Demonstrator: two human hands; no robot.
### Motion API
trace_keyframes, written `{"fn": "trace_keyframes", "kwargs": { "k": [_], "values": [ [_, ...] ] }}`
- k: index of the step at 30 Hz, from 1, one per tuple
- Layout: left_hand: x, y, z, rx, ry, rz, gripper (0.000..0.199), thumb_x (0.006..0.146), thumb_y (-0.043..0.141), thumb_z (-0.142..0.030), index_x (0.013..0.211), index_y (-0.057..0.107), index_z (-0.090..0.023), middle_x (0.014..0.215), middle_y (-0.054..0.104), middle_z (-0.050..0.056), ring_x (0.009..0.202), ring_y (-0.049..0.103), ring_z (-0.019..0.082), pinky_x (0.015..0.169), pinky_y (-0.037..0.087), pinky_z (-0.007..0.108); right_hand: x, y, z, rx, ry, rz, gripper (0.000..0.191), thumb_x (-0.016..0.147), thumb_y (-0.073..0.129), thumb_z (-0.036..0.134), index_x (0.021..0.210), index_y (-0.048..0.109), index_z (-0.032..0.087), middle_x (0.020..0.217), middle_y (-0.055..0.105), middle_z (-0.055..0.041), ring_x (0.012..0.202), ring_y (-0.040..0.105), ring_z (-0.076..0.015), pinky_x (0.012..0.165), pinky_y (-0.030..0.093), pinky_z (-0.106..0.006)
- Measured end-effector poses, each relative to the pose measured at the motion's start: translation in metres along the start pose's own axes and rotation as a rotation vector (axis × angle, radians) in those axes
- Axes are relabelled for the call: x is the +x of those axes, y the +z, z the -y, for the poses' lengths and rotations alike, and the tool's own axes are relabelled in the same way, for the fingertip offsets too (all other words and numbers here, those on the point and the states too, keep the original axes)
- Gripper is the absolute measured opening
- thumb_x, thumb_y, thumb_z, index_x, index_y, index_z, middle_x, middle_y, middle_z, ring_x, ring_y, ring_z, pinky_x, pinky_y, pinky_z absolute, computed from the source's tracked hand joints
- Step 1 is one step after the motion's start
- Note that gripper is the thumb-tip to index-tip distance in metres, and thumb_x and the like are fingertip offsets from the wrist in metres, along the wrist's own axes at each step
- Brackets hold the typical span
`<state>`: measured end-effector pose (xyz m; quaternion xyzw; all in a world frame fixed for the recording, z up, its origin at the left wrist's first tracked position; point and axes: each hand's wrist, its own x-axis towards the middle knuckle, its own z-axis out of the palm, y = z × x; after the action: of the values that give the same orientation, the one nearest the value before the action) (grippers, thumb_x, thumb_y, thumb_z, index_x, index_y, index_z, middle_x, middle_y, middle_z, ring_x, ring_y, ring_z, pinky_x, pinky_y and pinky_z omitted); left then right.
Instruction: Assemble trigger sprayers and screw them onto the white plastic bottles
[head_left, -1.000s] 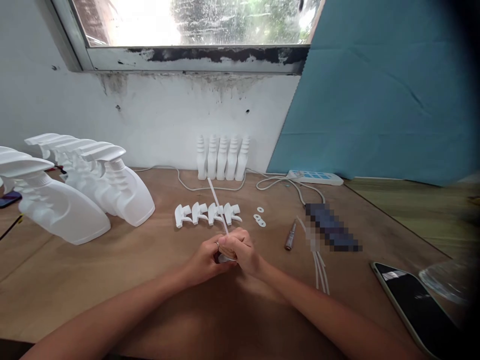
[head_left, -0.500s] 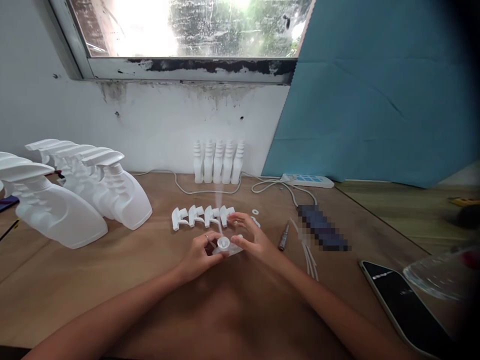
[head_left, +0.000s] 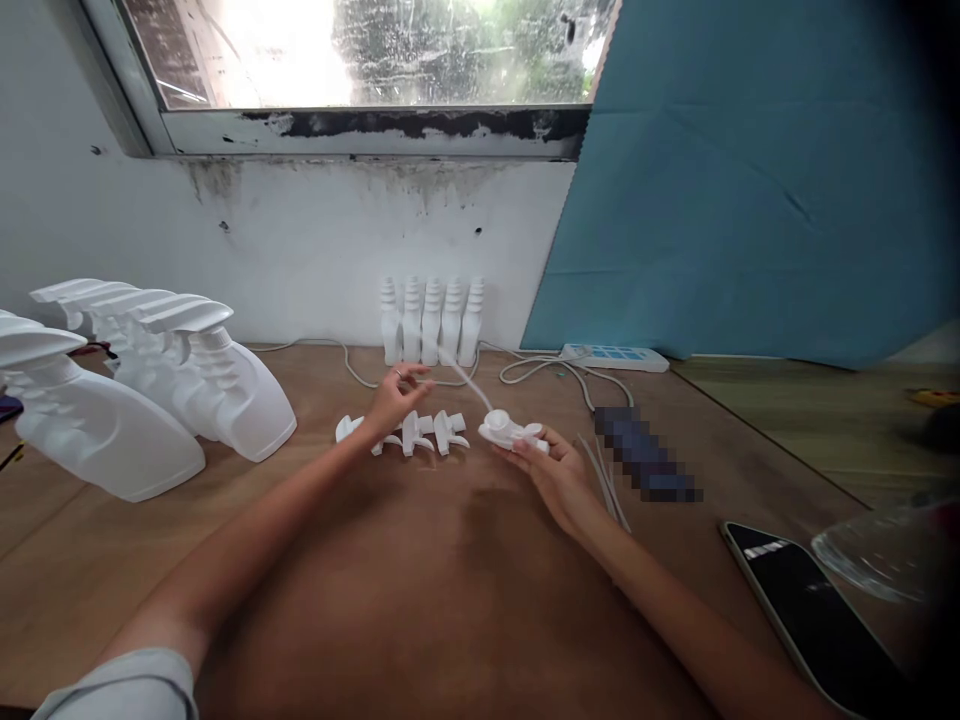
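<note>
A white trigger spray head (head_left: 511,432), its clear dip tube slanting up and to the left, is gripped in my right hand (head_left: 562,478) above the table. Reaching forward with nothing in it, my left hand (head_left: 397,397) has its fingers apart and is just in front of the small white bottles (head_left: 431,330), which stand upright in a row by the wall. Under and beside my left forearm lie several more white spray heads (head_left: 418,432), partly covered by it.
Large white spray bottles (head_left: 247,400) stand at the left. Loose clear tubes (head_left: 606,485), a blurred dark object (head_left: 645,455) and a phone (head_left: 802,610) lie at the right. A power strip (head_left: 616,357) and its cable run along the wall.
My right hand has carried the spray head with its tube up and to the right. My left hand has let go of it and moved forward towards the small bottles.
</note>
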<state>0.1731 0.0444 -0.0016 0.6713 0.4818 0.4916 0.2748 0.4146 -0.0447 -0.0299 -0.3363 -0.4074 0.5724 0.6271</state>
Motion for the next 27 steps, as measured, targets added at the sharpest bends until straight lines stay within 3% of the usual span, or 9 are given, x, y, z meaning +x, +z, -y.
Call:
{"fn": "trace_keyframes", "kwargs": {
  "k": [5,8,12,16,19,22,27],
  "values": [
    [0.084,-0.016,0.044,0.159,-0.192,-0.328,0.045,0.082,0.065,-0.018,0.123,0.052,-0.006,0.124,0.054,0.018,0.103,0.059,0.023,0.097,0.043,0.038,0.017,-0.02,0.023,-0.039,-0.162,-0.157,0.034,0.064,0.085,0.031,0.073,0.055,0.02,0.079,0.07,0.0002,0.083,0.07,-0.0198,0.084,0.057,-0.042],
    [0.113,-0.015,0.062,0.208,-0.265,-0.388,0.06,0.076,0.073,-0.017,0.129,0.046,-0.007,0.132,0.049,0.019,0.113,0.055,0.026,0.1,0.041,0.041,0.022,-0.025,0.029,-0.049,-0.216,-0.191,0.032,0.067,0.082,0.035,0.079,0.056,0.02,0.081,0.071,-0.0012,0.081,0.071,-0.0212,0.079,0.059,-0.041],
    [0.133,-0.004,0.075,0.23,-0.322,-0.4,0.044,0.087,0.065,-0.026,0.127,0.051,-0.014,0.13,0.053,0.012,0.114,0.055,0.026,0.096,0.046,0.047,0.026,-0.031,0.028,-0.091,-0.242,-0.245,0.034,0.07,0.078,0.039,0.09,0.058,0.021,0.087,0.072,-0.0031,0.077,0.072,-0.0217,0.072,0.059,-0.036],
    [0.137,-0.001,0.078,0.259,-0.334,-0.413,0.035,0.091,0.059,-0.031,0.121,0.055,-0.014,0.121,0.059,0.01,0.108,0.059,0.024,0.093,0.048,0.046,0.029,-0.038,0.028,-0.127,-0.27,-0.291,0.035,0.073,0.076,0.041,0.094,0.057,0.02,0.089,0.072,-0.0042,0.077,0.072,-0.0208,0.068,0.057,-0.032],
    [0.128,-0.01,0.077,0.302,-0.306,-0.438,0.041,0.083,0.064,-0.021,0.122,0.054,-0.013,0.116,0.063,0.012,0.107,0.06,0.027,0.093,0.047,0.042,0.03,-0.039,0.032,-0.141,-0.309,-0.328,0.036,0.072,0.076,0.041,0.094,0.057,0.02,0.089,0.071,-0.0033,0.077,0.071,-0.0194,0.069,0.057,-0.032],
    [0.109,-0.025,0.072,0.358,-0.213,-0.448,0.05,0.075,0.062,-0.011,0.125,0.053,-0.014,0.115,0.065,0.012,0.107,0.061,0.028,0.091,0.045,0.036,0.031,-0.038,0.038,-0.168,-0.386,-0.364,0.035,0.072,0.077,0.04,0.09,0.055,0.021,0.089,0.07,-0.0017,0.076,0.07,-0.0173,0.07,0.056,-0.031],
    [0.07,-0.048,0.061,0.447,-0.02,-0.386,0.045,0.075,0.055,-0.01,0.119,0.059,-0.018,0.11,0.068,0.008,0.1,0.062,0.024,0.088,0.046,0.031,0.033,-0.037,0.045,-0.178,-0.522,-0.367,0.033,0.073,0.077,0.038,0.09,0.054,0.021,0.093,0.069,-0.0016,0.077,0.069,-0.0163,0.072,0.057,-0.032]
  ]
}}
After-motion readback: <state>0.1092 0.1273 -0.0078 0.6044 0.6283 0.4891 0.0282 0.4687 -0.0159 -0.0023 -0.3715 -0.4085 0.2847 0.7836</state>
